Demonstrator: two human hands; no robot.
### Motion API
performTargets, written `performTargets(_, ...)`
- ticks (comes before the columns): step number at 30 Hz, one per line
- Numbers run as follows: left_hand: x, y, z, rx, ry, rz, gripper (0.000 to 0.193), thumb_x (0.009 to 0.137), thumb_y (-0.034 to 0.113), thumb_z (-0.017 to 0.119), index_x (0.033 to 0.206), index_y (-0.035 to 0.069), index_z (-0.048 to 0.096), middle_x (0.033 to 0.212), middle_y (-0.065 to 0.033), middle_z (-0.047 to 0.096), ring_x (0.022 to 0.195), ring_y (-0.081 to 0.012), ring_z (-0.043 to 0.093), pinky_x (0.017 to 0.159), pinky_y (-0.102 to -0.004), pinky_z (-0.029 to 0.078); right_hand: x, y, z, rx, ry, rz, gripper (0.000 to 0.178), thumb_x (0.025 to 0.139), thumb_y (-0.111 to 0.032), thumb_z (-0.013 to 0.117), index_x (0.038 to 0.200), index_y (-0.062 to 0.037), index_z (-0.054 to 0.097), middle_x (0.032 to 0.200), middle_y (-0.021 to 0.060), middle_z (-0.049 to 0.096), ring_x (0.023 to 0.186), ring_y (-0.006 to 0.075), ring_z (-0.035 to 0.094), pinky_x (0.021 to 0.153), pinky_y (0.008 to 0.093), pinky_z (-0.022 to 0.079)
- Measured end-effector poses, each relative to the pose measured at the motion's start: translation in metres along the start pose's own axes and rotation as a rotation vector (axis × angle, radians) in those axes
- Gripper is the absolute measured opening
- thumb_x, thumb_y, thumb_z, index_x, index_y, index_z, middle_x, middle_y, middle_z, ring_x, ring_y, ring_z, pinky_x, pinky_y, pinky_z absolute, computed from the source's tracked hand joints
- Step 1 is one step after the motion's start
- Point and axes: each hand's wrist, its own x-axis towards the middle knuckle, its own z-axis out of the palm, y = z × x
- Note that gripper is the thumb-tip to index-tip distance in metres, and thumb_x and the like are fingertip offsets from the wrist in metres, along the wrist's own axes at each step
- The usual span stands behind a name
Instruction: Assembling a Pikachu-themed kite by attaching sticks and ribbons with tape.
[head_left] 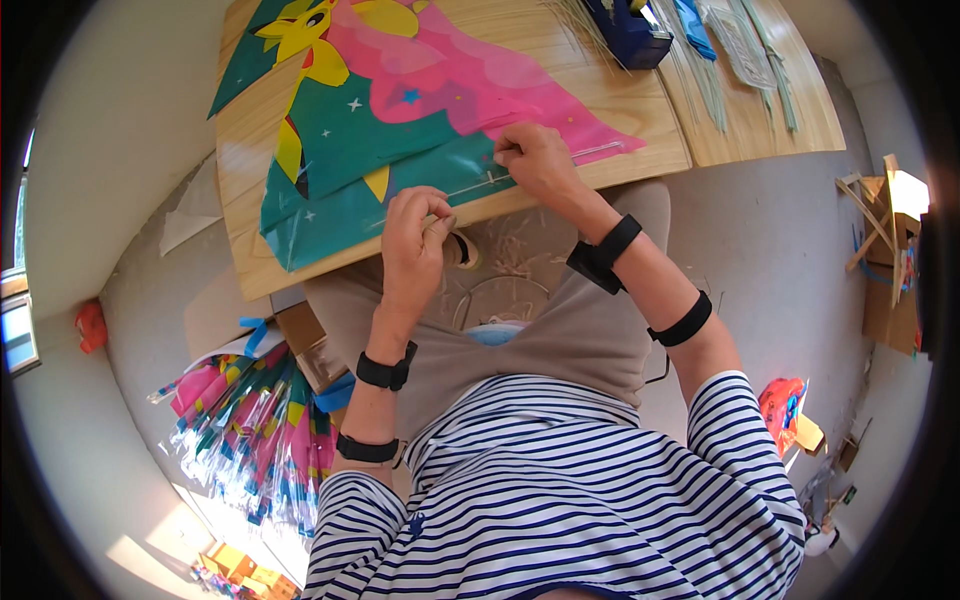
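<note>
A green, pink and yellow printed sheet (390, 155), which looks like a kite skin with a bird figure, lies spread over the wooden table. A thin pale rod (470, 187) runs along its near edge, with a small white cross-shaped piece on it. My left hand (413, 240) is at the table's front edge beside the rod's left part, thumb and fingers pinched together. Further right, my right hand (540, 165) rests over the sheet's near edge by the rod, its fingers curled into a pinch. Whatever sits between the fingertips of either hand is too small to make out.
A dark blue tape dispenser (632, 35) stands at the table's back right. Several thin sticks (780, 85) and a clear plastic packet (738, 48) lie to its right. Colourful plastic-wrapped sheets (255, 430) are piled low on the left, beside a cardboard box (310, 340).
</note>
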Motion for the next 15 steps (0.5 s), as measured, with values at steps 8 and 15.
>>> performTargets(8,0.008,-0.007,0.02,0.35,-0.222,0.237,0.013,0.079,0.0,0.064,0.09,0.004,0.059,0.125,-0.0166,0.065,0.121,-0.033,0.057,0.103,-0.0496,0.039,-0.039,-0.003,-0.023,-0.512,0.002,-0.388,0.034,0.081,-0.021,0.075,0.112,-0.0092,0.069,0.122,0.0057,0.064,0.12,0.0297,0.057,0.1,0.048,0.043)
performTargets(15,-0.003,-0.008,0.037,0.739,-0.267,0.339,0.021,0.079,0.002,0.066,0.099,0.003,0.064,0.134,-0.0126,0.06,0.124,-0.0309,0.055,0.106,-0.0629,0.035,-0.063,0.004,-0.016,-0.715,-0.029,-0.539,0.06,0.078,-0.036,0.079,0.131,-0.0105,0.063,0.141,0.0052,0.053,0.137,0.0298,0.045,0.117,0.0627,0.025)
